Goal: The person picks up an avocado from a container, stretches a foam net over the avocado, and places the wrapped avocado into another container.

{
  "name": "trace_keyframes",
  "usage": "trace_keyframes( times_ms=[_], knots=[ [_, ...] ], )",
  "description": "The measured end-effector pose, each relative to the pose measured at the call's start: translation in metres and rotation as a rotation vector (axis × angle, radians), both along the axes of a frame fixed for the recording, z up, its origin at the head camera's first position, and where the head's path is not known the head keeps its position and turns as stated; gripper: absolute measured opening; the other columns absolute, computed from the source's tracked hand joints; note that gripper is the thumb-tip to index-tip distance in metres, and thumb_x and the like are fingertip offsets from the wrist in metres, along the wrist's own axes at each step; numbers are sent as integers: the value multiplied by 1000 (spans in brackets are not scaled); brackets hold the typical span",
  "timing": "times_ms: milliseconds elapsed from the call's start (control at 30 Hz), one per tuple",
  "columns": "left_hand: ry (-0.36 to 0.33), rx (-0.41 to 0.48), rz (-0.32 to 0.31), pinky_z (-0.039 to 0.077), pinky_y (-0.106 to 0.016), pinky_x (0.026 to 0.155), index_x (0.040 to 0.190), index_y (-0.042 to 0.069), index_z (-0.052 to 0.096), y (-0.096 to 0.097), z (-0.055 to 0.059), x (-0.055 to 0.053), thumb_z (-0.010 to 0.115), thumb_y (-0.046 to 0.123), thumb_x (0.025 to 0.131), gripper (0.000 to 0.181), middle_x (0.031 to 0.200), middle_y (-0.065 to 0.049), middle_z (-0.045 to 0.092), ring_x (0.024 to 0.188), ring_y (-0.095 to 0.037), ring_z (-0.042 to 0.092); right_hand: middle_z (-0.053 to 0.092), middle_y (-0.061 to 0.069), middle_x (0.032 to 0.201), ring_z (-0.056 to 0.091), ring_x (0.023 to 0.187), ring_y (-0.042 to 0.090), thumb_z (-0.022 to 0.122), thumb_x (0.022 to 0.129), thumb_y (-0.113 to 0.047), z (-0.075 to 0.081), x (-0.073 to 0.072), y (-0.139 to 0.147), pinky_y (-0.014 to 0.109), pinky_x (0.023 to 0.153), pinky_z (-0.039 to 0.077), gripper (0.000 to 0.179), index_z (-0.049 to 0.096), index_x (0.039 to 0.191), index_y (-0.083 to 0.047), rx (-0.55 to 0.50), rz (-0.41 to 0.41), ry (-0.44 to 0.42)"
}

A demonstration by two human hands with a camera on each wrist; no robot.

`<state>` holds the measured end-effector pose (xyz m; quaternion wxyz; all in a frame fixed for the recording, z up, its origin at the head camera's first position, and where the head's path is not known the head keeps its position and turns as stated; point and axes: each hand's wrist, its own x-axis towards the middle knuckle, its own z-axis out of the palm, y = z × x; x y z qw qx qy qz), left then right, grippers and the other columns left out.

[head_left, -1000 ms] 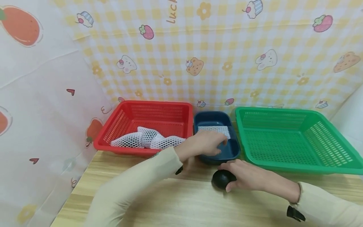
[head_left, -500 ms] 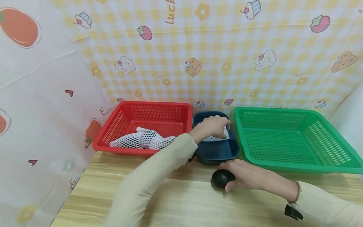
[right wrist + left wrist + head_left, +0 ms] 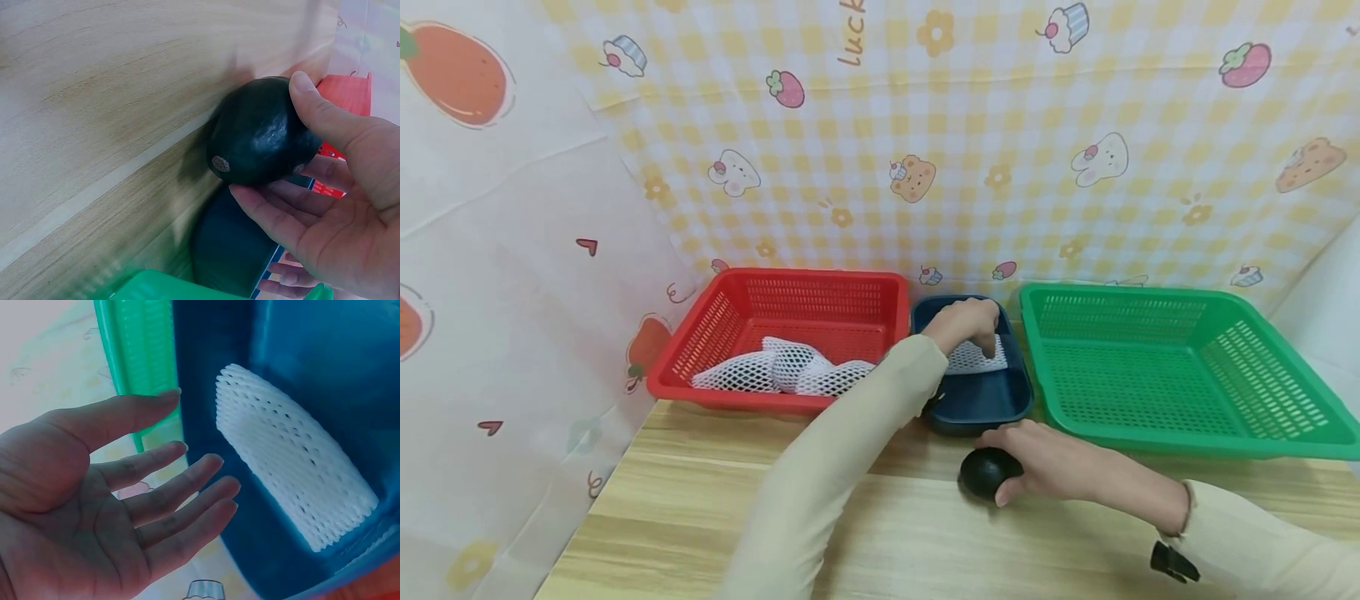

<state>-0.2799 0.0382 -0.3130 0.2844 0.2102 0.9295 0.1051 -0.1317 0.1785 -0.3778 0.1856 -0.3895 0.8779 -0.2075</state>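
Observation:
My left hand (image 3: 967,322) hovers over the dark blue tub (image 3: 981,404), above a white foam net sleeve (image 3: 973,360) lying flat inside it. In the left wrist view the fingers of this hand (image 3: 119,500) are spread and relaxed, apart from the sleeve (image 3: 294,462). In front of the tub, my right hand (image 3: 1060,467) holds a dark green avocado (image 3: 988,473) at the tabletop. The right wrist view has thumb and fingers around the avocado (image 3: 262,131), its stem scar showing.
A red basket (image 3: 820,283) at the left holds several white foam net sleeves (image 3: 786,367). At the right stands a green basket (image 3: 1150,442). All three containers line the back of the wooden table (image 3: 700,492), before a patterned cloth (image 3: 910,108).
My left hand has moved back over the tub, reached the foam net sleeve, then shifted slightly away toward the tub's far end. The right hand and avocado have stayed in place.

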Motion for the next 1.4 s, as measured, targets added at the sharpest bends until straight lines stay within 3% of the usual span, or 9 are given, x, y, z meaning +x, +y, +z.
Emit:
trace_keyframes(
  times_ms=[100, 200, 333, 500, 700, 900, 1067, 1200, 1400],
  knots=[
    [-22, -27, 22, 50, -34, 86, 134, 18, 54, 2, 0, -2, 76, 25, 94, 46, 130, -1, 56, 105, -19, 55, 69, 5, 117, 65, 102, 16, 87, 80, -35, 0, 0, 0, 40, 81, 56, 60, 66, 126, -1, -3, -1, -6],
    [-20, -65, 57, 47, -36, 95, 145, 20, 49, 5, -6, -4, 77, 24, 93, 59, 142, -2, 52, 112, -20, 53, 69, 4, 116, 65, 101, 15, 87, 80, -35, -1, -1, 0, 39, 81, 56, 59, 66, 126, -3, -6, -4, -13],
    [51, -114, 98, 44, -36, 97, 144, 23, 52, 8, -22, -3, 79, 20, 92, 59, 140, -1, 54, 110, -20, 52, 69, 2, 116, 64, 100, 13, 87, 80, -36, -1, -2, 0, 38, 81, 55, 58, 67, 125, -5, -8, -5, -17],
    [166, -165, 137, 44, -39, 91, 130, 19, 64, 9, -41, -1, 77, 13, 91, 42, 125, -5, 60, 102, -24, 53, 69, 1, 116, 64, 101, 13, 87, 80, -36, -1, -2, 0, 38, 82, 55, 58, 67, 125, -6, -7, -5, -10],
    [251, -171, 168, 48, -45, 93, 129, 19, 66, 4, -49, 0, 70, 14, 96, 34, 123, -7, 63, 102, -27, 55, 69, 2, 117, 63, 101, 14, 87, 80, -36, 0, -3, -1, 39, 82, 55, 59, 67, 125, -5, 2, -8, -15],
    [322, -131, 125, 50, -42, 83, 126, 18, 68, 0, -46, 0, 62, 21, 102, 25, 115, -6, 65, 93, -26, 56, 69, 3, 119, 64, 104, 16, 87, 80, -36, 0, -4, -2, 40, 84, 55, 59, 67, 126, -4, 9, -9, -19],
    [366, -115, 108, 49, -37, 73, 120, 17, 70, -5, -37, 3, 67, 24, 99, 23, 101, -5, 66, 84, -24, 58, 68, 3, 120, 64, 105, 16, 86, 80, -37, -1, -3, -2, 41, 84, 55, 60, 67, 126, -4, 8, -5, -16],
    [396, -98, 91, 48, -36, 74, 121, 16, 69, -8, -28, 9, 73, 27, 95, 28, 102, -4, 66, 84, -23, 57, 69, 2, 119, 64, 104, 15, 86, 81, -38, -2, -3, 0, 39, 83, 55, 60, 67, 127, -5, 8, 1, -20],
    [454, -47, -2, 49, -36, 74, 127, 19, 66, -13, -13, 25, 77, 30, 91, 39, 109, -3, 66, 86, -22, 56, 69, 2, 117, 64, 101, 14, 86, 81, -37, -1, -3, 0, 38, 81, 55, 58, 67, 126, -6, 9, 4, -28]
  ],
)
